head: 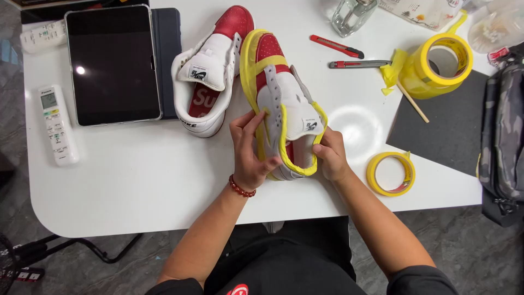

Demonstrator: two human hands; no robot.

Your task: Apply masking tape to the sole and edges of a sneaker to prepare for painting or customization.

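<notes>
**A:** What are the hands doing?

**B:** The left hand [248, 150], with a red bead bracelet [240, 188] at the wrist, is wrapped around one side of a red and white leather sneaker partly covered in yellow masking tape [284, 104]. Its thumb presses the tape near the lace eyelets. The right hand [330, 155] grips the heel from the other side, fingertips pinching the taped collar. Both hands are closed on the shoe.

**A:** Where does the shoe sit?

**B:** It is at the near middle of a white table [136, 180], toe pointing away, tipped on its side.

**A:** Which step does this look like?

**B:** Judging by the tape edging the sole and collar, masking is in progress. Smoothing the strip down calls for firm, even thumb pressure without wrinkling.

**A:** What lies around it?

**B:** Just left stands the untaped matching sneaker [210, 71]. To the right lie a small yellow tape roll [391, 173], a larger yellow tape roll [441, 64], two red utility knives [337, 47] and a thin wooden stick [412, 102]. Far left are a dark tablet [113, 64] and a white remote control [57, 124].
</notes>
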